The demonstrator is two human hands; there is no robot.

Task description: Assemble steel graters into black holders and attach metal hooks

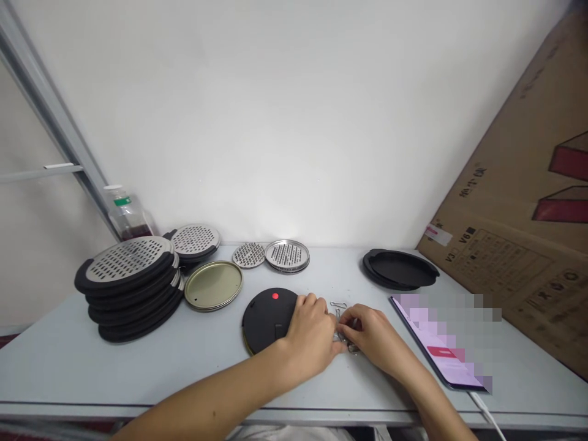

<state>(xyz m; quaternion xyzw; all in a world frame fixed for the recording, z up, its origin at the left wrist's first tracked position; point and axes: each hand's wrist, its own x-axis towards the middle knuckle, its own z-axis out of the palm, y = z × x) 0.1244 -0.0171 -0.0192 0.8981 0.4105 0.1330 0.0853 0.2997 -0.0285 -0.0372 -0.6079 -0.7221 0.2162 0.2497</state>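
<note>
2 hands (312, 337) on pale table (55, 349) (white wall (285, 122))

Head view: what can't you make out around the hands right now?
- Head view: the small metal pieces between the left hand and right hand; fingers hide their shape.
- Head view: part of the black disc, covered by the left hand.
- Head view: the phone screen, blurred by pixelation.
- Head view: the cardboard box, cut off by the right edge.

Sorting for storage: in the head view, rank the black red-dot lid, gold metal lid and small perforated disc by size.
1. Black red-dot lid
2. Gold metal lid
3. Small perforated disc

The black lid sits nearer the camera, so its order against the gold lid is unsure.
</note>
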